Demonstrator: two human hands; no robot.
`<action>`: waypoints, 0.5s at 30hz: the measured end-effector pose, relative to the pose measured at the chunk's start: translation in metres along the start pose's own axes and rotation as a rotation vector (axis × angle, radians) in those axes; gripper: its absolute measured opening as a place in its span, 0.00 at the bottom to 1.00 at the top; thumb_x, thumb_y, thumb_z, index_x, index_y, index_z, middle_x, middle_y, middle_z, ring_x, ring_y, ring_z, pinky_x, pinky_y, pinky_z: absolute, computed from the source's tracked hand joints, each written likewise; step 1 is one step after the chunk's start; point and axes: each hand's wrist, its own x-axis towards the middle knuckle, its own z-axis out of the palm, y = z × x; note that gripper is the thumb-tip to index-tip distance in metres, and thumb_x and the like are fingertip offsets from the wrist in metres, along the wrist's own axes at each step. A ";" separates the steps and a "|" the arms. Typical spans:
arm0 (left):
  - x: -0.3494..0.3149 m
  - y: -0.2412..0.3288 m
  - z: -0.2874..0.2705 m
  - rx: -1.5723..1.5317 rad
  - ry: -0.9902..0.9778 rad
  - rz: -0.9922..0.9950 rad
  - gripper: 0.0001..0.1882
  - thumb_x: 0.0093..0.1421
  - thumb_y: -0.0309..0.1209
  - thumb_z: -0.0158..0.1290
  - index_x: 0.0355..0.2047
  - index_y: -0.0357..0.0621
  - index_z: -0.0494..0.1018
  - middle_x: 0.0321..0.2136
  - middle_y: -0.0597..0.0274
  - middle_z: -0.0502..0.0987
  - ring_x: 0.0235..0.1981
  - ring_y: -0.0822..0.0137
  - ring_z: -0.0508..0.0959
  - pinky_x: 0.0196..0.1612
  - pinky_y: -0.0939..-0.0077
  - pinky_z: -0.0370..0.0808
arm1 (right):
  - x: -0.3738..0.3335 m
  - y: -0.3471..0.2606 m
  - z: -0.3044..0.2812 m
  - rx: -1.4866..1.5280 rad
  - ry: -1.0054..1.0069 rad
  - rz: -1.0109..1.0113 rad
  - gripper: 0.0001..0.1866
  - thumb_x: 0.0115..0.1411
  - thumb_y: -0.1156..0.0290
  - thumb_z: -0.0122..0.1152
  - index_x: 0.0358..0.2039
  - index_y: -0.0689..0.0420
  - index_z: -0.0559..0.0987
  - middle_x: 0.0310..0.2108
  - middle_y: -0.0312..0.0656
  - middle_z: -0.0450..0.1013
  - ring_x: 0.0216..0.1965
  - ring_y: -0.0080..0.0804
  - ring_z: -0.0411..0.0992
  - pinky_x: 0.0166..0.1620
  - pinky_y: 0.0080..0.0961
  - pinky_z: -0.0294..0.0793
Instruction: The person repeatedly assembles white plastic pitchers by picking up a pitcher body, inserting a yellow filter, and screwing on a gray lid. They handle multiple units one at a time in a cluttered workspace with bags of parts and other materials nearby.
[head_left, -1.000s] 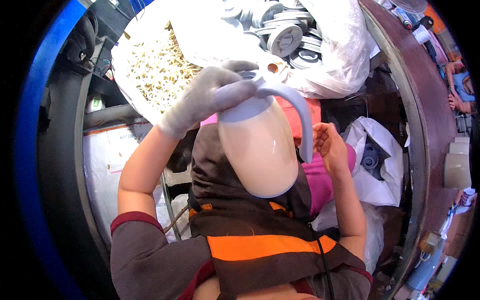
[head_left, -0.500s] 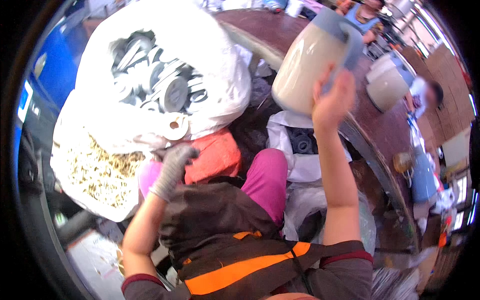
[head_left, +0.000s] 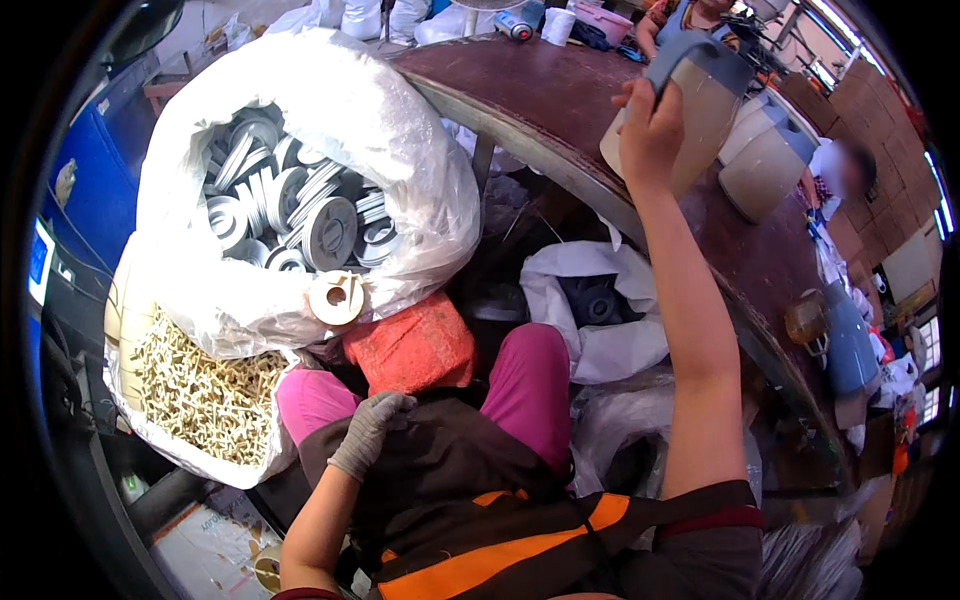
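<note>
My right hand (head_left: 652,125), bare and raised over the dark red table, grips the grey handle of a large beige pitcher (head_left: 700,125) with a grey top. The pitcher tilts, and its lower part is behind my hand and wrist. My left hand (head_left: 375,428), in a grey glove, rests on my apron with its fingers curled in; nothing shows in them. Just beyond it is a red cloth-like bundle (head_left: 412,345) between my knees. Two similar beige pitchers, one of them this nearer pitcher (head_left: 765,172), stand on the table to the right.
A white sack (head_left: 420,190) holds grey round lids, with a cream ring-shaped part (head_left: 338,298) on its edge. Below it a sack of small beige pieces (head_left: 205,390) leans. A white bag (head_left: 560,265) contains dark round parts. The table edge (head_left: 560,165) curves past my right arm. Other people sit beyond.
My right hand has carried the pitcher up and to the right, over the table. My left hand has come down from beside the red bundle onto my lap.
</note>
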 end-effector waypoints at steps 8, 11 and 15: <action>-0.012 0.150 0.038 0.397 0.322 0.961 0.45 0.45 0.36 0.64 0.61 0.38 0.56 0.60 0.51 0.60 0.61 0.59 0.61 0.59 0.66 0.60 | -0.120 -0.077 -0.054 0.397 -0.635 0.055 0.22 0.64 0.54 0.48 0.43 0.64 0.71 0.23 0.38 0.70 0.19 0.17 0.65 0.19 0.12 0.58; -0.036 0.184 0.032 0.540 0.189 0.851 0.43 0.44 0.40 0.67 0.58 0.39 0.61 0.53 0.54 0.67 0.54 0.65 0.66 0.55 0.69 0.63 | -0.176 -0.098 -0.048 0.409 -1.006 0.224 0.22 0.65 0.54 0.47 0.41 0.63 0.72 0.19 0.36 0.69 0.14 0.17 0.62 0.18 0.12 0.57; -0.060 0.137 0.008 0.242 0.169 0.225 0.32 0.52 0.42 0.60 0.52 0.35 0.67 0.45 0.61 0.72 0.47 0.72 0.70 0.52 0.77 0.66 | -0.219 -0.093 -0.005 0.803 -1.474 1.070 0.17 0.66 0.61 0.45 0.38 0.64 0.74 0.19 0.35 0.69 0.18 0.17 0.66 0.21 0.14 0.62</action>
